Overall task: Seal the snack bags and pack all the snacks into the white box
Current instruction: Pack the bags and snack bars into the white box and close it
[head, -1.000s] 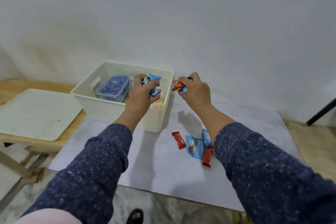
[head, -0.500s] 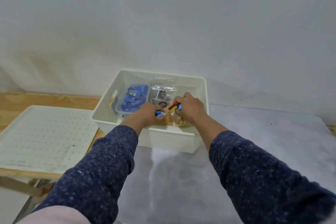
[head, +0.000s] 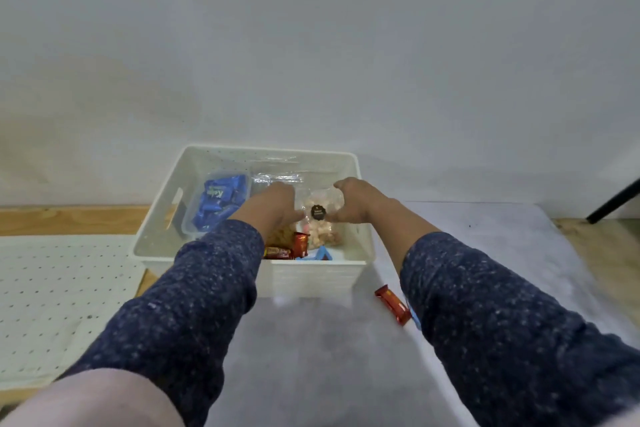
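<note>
Here both hands are down inside the white box (head: 362,215), which stands on the pale grey mat (head: 311,357) at the far side of the table. The left hand (head: 273,206) and the right hand (head: 356,201) flank a clear snack bag (head: 320,218) of pale puffed pieces with a dark round sticker on its front. The right hand touches the bag's right edge with its fingers curled toward it; whether it truly grips the plastic I cannot tell. The left hand lies at the bag's left edge, its fingertips hidden, so its hold cannot be told either.

To the left inside the box sits a clear tub (head: 214,208) packed with blue wrapped sweets. In the box's near part, below the bag, lie red wrapped candies (head: 299,243) and a blue wrapper (head: 320,255), partly covered by the left sleeve (head: 194,305).

Outside the box, on the mat near its right near corner, a red candy bar (head: 393,303) lies beside the right sleeve (head: 502,322). A white perforated lid (head: 52,288) rests on the wooden surface to the left.
</note>
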Motion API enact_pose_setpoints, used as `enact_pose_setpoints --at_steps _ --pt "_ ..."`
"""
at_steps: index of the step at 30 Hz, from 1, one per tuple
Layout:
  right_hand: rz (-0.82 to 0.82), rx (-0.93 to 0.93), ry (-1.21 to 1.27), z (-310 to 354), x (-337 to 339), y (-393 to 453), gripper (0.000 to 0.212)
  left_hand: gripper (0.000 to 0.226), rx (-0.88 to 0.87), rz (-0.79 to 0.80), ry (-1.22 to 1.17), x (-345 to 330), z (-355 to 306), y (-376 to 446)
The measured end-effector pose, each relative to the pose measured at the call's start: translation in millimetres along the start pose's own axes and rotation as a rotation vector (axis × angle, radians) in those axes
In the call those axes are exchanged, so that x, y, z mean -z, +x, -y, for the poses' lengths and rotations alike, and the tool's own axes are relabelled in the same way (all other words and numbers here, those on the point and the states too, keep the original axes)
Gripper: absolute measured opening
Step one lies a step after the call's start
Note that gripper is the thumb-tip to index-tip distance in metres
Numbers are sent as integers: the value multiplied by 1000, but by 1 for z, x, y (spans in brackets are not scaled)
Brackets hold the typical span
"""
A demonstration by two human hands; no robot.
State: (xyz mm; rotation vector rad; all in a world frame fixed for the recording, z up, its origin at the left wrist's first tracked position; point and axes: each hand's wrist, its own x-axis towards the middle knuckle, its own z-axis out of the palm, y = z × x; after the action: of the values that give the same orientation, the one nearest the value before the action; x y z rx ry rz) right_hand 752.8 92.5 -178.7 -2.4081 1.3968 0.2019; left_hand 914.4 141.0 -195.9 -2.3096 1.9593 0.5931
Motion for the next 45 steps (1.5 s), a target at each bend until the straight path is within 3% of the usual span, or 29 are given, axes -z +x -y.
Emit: enact_pose_setpoints --at_steps 9,18,22,27,30,40,45 --pt "-198 -47 3 -77 32 -55 81 62 -143 -315 -133 9 -94 -5" --pt "-350 -54 52 -204 -21 -131 88 66 -268 -532 -333 -82 -193 -42" --pt "-308 -59 44 -250 -70 -154 97 78 -184 -507 -372 -142 -214 -56" --pt "-245 -17 67 -282 -110 -161 104 109 -18 -405 -437 -212 -232 -70" --pt "-340 71 30 -297 -128 -156 105 120 53 -374 -372 -244 -249 -74" --pt "-194 344 -4 -330 -170 -111 69 101 136 -298 -263 -288 -266 -39" --pt "-276 379 -77 -332 -187 -92 57 73 37 -382 -246 -288 -255 -24"
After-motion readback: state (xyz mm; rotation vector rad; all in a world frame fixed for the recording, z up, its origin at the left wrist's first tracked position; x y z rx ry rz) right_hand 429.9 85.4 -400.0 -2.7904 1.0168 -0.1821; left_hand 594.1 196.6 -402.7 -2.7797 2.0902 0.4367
